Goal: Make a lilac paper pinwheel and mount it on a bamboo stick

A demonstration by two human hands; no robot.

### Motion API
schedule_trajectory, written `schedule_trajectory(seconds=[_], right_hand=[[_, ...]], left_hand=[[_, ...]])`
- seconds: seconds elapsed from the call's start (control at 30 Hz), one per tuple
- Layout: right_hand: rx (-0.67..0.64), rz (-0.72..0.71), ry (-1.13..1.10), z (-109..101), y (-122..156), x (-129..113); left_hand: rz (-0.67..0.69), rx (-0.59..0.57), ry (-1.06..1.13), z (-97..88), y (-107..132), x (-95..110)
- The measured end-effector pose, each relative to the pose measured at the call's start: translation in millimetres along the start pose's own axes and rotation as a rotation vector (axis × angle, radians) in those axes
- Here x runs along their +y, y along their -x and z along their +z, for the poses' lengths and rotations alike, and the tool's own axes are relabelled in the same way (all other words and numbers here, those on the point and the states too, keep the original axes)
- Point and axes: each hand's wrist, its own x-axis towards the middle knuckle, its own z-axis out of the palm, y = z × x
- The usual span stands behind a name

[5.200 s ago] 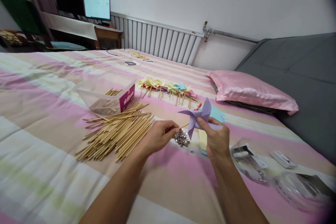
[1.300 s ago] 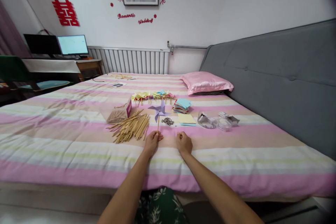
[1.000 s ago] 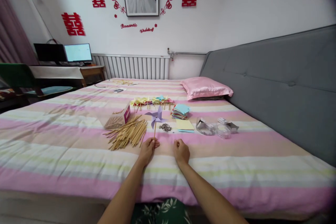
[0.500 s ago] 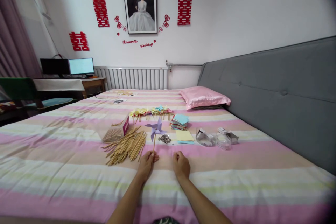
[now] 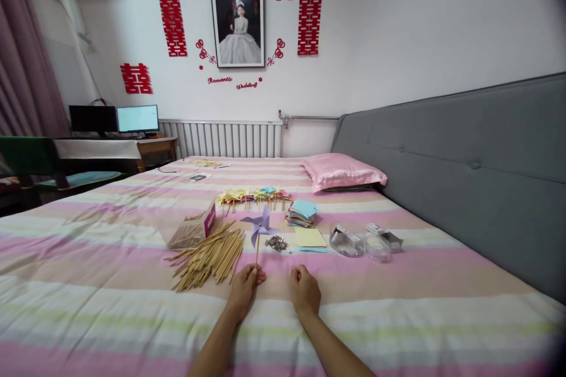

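My left hand [image 5: 244, 287] rests on the striped bedspread [image 5: 110, 294] and pinches the wooden stick of a purple paper pinwheel [image 5: 260, 225], which stands upright above it. My right hand [image 5: 304, 290] lies beside it as a loose fist with nothing visible in it. Just beyond the hands are a heap of bamboo sticks [image 5: 207, 254], a small pile of metal pins [image 5: 276, 242], and a yellow paper square [image 5: 309, 237].
A clear plastic box of sticks [image 5: 191, 225], a row of finished pinwheels [image 5: 252, 195], a stack of coloured papers [image 5: 301, 213] and clear round containers [image 5: 365, 241] lie farther out. A pink pillow [image 5: 341, 172], grey headboard [image 5: 464, 159], radiator and desk with monitors [image 5: 115, 121] lie beyond.
Earlier both hands worked on the purple pinwheel close up. Since then the view has pulled back and tilted upward, showing more wall; the hands keep their places on the bed.
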Motion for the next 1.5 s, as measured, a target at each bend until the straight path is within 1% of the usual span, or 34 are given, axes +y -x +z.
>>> schedule_trajectory(seconds=[0.23, 0.43, 0.73, 1.07, 1.5], right_hand=[[-0.010, 0.004, 0.006, -1, 1, 0], [-0.010, -0.008, 0.010, 0, 2, 0], [-0.010, -0.011, 0.024, 5, 2, 3], [-0.027, -0.015, 0.033, 4, 2, 3], [-0.025, -0.006, 0.017, 3, 2, 0]], left_hand=[[-0.003, 0.014, 0.017, -0.7, -1, -5], [-0.001, 0.034, 0.014, -1.2, 0, -3], [0.006, 0.042, 0.013, -2.9, 1, -2], [0.015, 0.039, 0.000, -2.2, 3, 1], [0.030, 0.032, 0.012, -6.6, -1, -9]])
